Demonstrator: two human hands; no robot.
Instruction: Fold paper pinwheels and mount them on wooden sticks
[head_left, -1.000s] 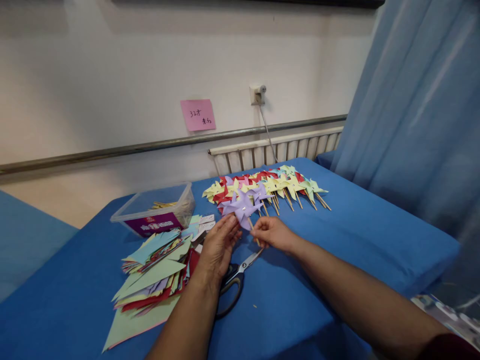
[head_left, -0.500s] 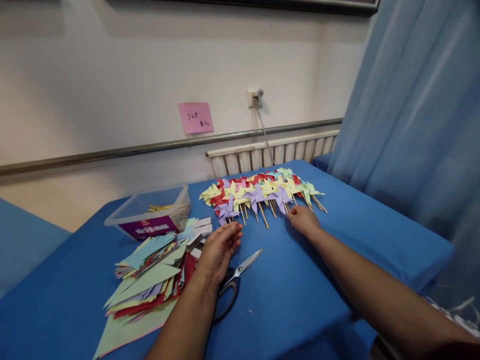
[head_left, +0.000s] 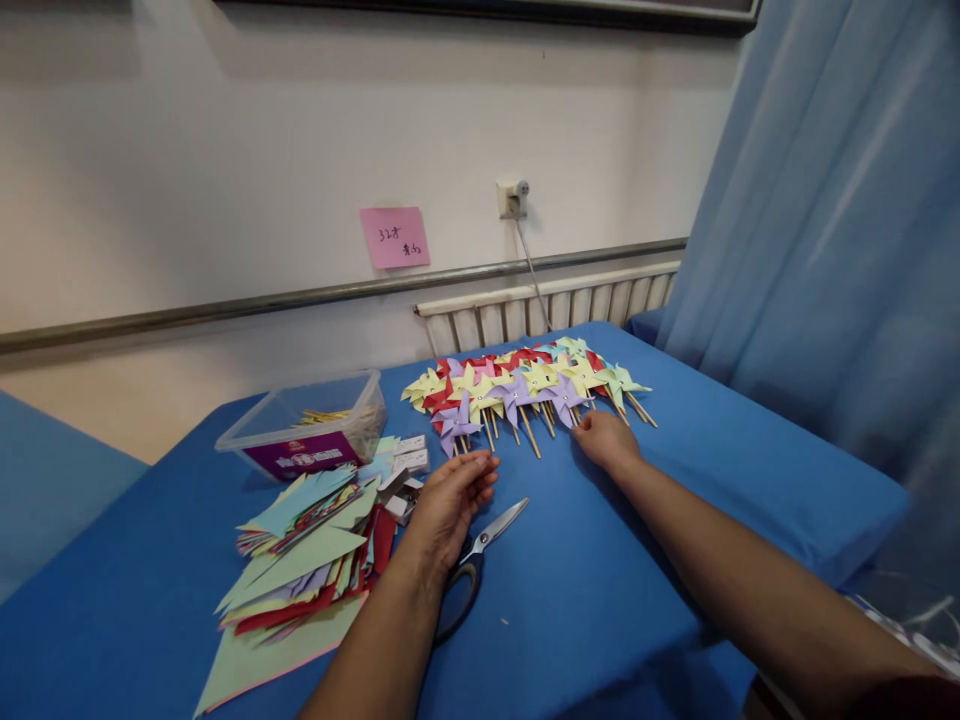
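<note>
My right hand [head_left: 606,438] is closed in a pinch at the lower end of a purple pinwheel's wooden stick. That purple paper pinwheel [head_left: 566,398] lies at the front of a dense spread of pinwheels in red, yellow, purple and green. My left hand [head_left: 456,500] is held over the table with loosely curled fingers and nothing visible in them. Just beyond its fingertips lies another purple pinwheel [head_left: 456,422]. Scissors [head_left: 480,558] with dark handles rest beside the left wrist, blades slightly open, the handles partly hidden by the hand.
Stacks of cut coloured paper [head_left: 307,560] lie on the left of the blue-covered table [head_left: 600,600]. Behind them stands a clear plastic box [head_left: 300,425] holding wooden sticks. Small white boxes [head_left: 410,455] sit near the left hand. A blue curtain [head_left: 817,250] hangs at right.
My left hand has shifted slightly to the right. My right hand stays at the purple pinwheel's stick. The whole view has moved a little.
</note>
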